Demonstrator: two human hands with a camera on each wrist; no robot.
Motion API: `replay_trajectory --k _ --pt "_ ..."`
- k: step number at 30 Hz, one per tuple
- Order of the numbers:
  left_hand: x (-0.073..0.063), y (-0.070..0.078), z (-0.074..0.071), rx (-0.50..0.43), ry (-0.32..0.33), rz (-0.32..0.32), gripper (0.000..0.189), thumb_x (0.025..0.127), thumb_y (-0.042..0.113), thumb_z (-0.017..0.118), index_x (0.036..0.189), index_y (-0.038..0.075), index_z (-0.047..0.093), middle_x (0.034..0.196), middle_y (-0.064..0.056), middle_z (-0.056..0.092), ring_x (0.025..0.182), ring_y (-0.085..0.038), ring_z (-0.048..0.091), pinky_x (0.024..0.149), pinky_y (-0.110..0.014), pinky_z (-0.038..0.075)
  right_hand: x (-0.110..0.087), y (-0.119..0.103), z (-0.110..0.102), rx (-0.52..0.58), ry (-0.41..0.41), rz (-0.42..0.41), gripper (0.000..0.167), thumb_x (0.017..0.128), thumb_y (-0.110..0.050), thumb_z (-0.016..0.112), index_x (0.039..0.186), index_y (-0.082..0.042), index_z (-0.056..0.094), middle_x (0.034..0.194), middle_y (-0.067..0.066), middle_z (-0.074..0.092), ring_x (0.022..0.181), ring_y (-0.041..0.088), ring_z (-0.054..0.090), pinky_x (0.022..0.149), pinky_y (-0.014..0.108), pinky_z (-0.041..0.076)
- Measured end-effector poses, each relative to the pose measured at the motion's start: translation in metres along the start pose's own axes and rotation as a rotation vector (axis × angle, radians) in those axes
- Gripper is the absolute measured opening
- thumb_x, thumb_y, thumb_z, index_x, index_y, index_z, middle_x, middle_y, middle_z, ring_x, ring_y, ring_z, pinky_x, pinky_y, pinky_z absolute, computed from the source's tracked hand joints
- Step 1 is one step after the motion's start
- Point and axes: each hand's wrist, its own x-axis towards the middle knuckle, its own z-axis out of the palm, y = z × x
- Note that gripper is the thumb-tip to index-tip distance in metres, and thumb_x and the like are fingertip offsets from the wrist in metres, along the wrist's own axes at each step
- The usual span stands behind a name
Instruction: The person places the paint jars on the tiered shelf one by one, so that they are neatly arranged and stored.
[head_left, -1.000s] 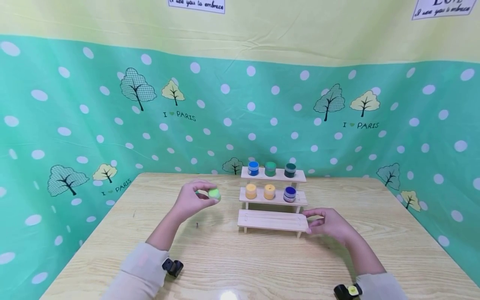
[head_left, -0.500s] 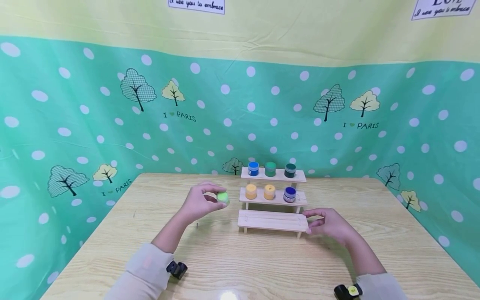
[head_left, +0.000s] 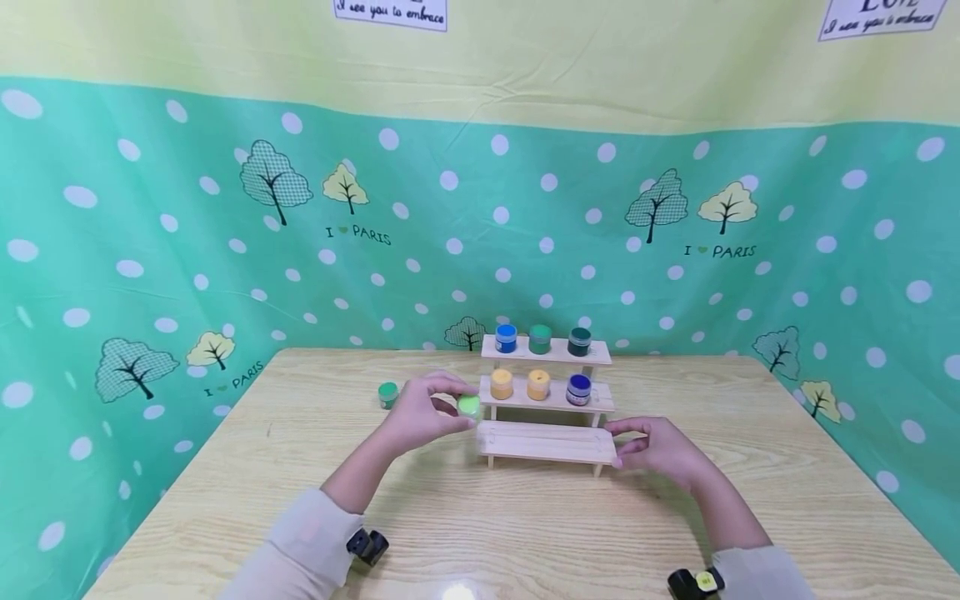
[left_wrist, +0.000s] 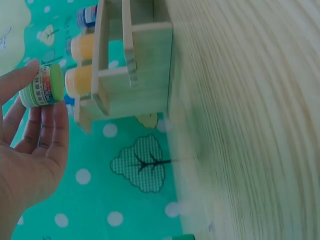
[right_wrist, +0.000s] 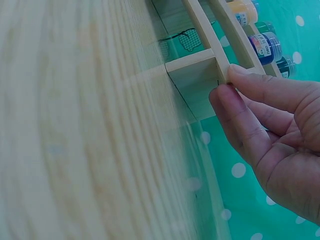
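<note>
My left hand [head_left: 422, 414] pinches a light green paint jar [head_left: 468, 407] between thumb and fingers, at the left end of a three-tier wooden display stand [head_left: 547, 442]. In the left wrist view, the jar's printed label [left_wrist: 44, 85] faces the camera. My right hand [head_left: 663, 450] holds the right end of the lowest step, thumb on top and fingers below, as the right wrist view shows. On the middle step stand two yellow-orange jars [head_left: 502, 384] and a dark blue jar [head_left: 578, 389]. A blue jar [head_left: 506, 338], a green jar [head_left: 539, 339] and a dark green jar [head_left: 579, 342] line the top step.
Another green-lidded jar [head_left: 387, 394] stands on the wooden table [head_left: 525, 533], behind and left of my left hand. A teal polka-dot cloth [head_left: 420, 217] with printed trees hangs behind the table and along its sides.
My left hand has carried the light green jar rightward to the stand's left end. The green-lidded jar on the table has come into view behind it. My right hand stays in place.
</note>
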Motion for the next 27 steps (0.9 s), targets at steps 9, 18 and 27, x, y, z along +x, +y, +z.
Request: replay_trajectory --k 9,18,27 --pt "0.004 0.006 0.017 -0.016 -0.062 0.021 0.038 0.072 -0.002 0.084 0.108 0.000 0.072 0.110 -0.010 0.062 0.098 -0.025 0.060 0.077 -0.033 0.059 0.000 0.001 0.000 -0.010 0.003 0.000 0.056 0.076 0.003 0.079 0.127 0.007 0.058 0.106 0.018 0.068 0.088 0.026 0.068 0.076 0.036 0.058" --pt "0.008 0.013 0.036 0.005 -0.127 0.063 0.036 0.072 0.001 0.085 0.106 0.001 0.074 0.104 -0.006 0.062 0.093 -0.021 0.060 0.073 -0.028 0.059 0.000 -0.001 0.001 -0.024 0.022 0.014 0.057 0.075 0.003 0.080 0.128 0.005 0.059 0.103 0.015 0.069 0.086 0.025 0.068 0.076 0.036 0.058" --pt "0.012 0.021 0.055 0.077 -0.186 0.074 0.035 0.073 0.004 0.085 0.107 0.006 0.075 0.107 -0.003 0.067 0.094 -0.017 0.062 0.071 -0.023 0.058 0.001 0.000 0.002 -0.021 0.027 0.026 0.057 0.075 0.004 0.079 0.128 0.005 0.059 0.102 0.014 0.069 0.086 0.025 0.068 0.075 0.036 0.058"
